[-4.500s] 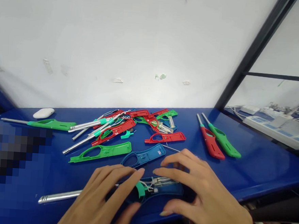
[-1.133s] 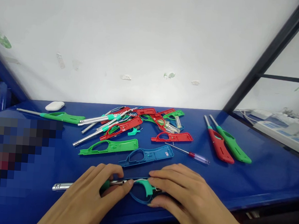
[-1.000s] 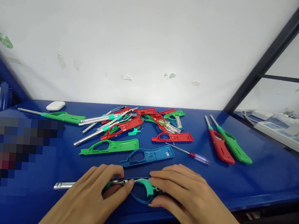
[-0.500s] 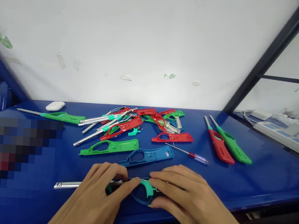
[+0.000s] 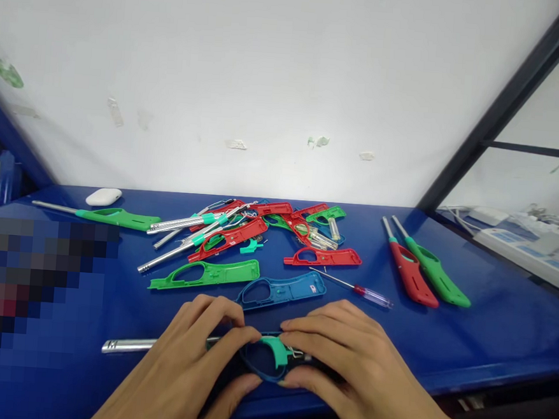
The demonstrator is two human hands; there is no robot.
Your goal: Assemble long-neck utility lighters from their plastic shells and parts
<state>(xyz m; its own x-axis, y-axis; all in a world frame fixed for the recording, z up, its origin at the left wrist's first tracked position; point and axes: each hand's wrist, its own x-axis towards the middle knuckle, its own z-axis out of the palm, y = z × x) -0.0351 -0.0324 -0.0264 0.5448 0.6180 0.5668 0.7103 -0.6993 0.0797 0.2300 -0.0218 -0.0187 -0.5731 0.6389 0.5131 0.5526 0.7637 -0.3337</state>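
Observation:
At the desk's near edge lies a blue lighter shell half (image 5: 264, 373) of the long-nosed kind. A silver tube (image 5: 129, 346) sticks out of its left end, and a teal trigger (image 5: 275, 351) sits at its finger loop. My left hand (image 5: 189, 363) is closed around the left part, its index finger by the trigger and its thumb at the loop's lower rim. My right hand (image 5: 355, 358) grips the handle end, with fingertips along the upper edge and the thumb below. Thin wire shows beside the right fingers; much of the shell is hidden under both hands.
Beyond my hands lie a blue shell half (image 5: 293, 289), a green shell half (image 5: 222, 274) and a screwdriver (image 5: 372, 296). Farther back is a pile of shells and tubes (image 5: 232, 235). A red lighter (image 5: 413, 276) and green lighter (image 5: 440, 278) lie right; a power strip (image 5: 530, 249) sits beyond.
My left thumb has moved from the trigger down to the lower rim of the loop, and my left index finger now presses near the trigger. The right hand has barely shifted.

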